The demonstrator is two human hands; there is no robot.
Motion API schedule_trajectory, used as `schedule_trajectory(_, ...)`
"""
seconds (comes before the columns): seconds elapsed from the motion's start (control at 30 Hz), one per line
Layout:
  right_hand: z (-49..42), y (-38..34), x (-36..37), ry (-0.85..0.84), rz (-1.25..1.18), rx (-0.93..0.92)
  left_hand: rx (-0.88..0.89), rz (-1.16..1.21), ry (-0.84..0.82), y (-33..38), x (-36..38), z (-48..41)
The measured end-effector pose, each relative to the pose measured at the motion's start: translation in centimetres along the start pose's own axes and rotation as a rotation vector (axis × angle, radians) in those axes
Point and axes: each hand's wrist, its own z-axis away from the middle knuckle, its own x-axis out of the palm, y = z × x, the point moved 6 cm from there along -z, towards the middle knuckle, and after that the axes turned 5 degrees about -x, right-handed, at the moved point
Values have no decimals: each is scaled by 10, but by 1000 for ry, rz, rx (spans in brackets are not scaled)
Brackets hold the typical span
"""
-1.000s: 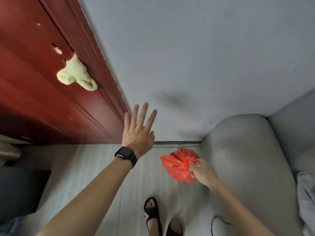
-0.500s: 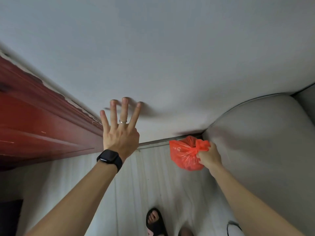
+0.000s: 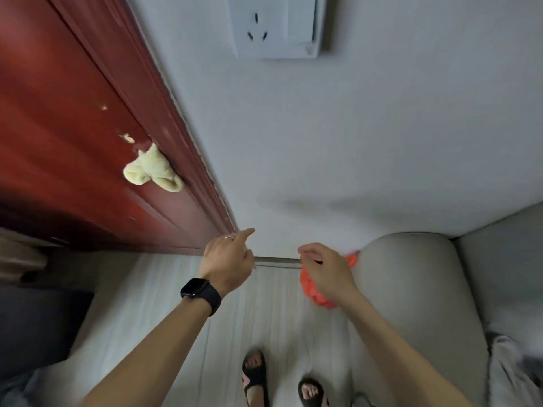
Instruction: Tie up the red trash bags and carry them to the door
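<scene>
A tied red trash bag [image 3: 314,292] sits low by the wall, against the arm of the grey sofa [image 3: 411,289], just right of the dark red door [image 3: 73,127]. Its knot [image 3: 353,257] sticks out to the right of my right hand [image 3: 326,271]. That hand lies over the bag with curled fingers and hides its middle, so whether it still holds the bag cannot be told. My left hand [image 3: 227,257], a black watch on its wrist, is near the foot of the door frame. Its fingers are loosely curled, one finger points forward, and it holds nothing.
A pale yellow cloth [image 3: 152,170] hangs on the door. A white wall socket [image 3: 273,24] is on the wall above. My feet in black sandals [image 3: 255,374] stand on the pale floor. A dark piece of furniture [image 3: 35,324] stands at the left.
My left hand has dropped from the wall and curled its spread fingers. My right hand has lowered the bag beside the sofa arm. The view has swung back to the door.
</scene>
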Motion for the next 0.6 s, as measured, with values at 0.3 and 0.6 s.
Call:
schedule_trajectory(0.3,134,-216,-30,-126,414,-855,-355,3,411,-29,-158,207)
schedule_trajectory(0.6,362,-342,103,-466,478,-1519,-938,-132,721,-79,-226,583)
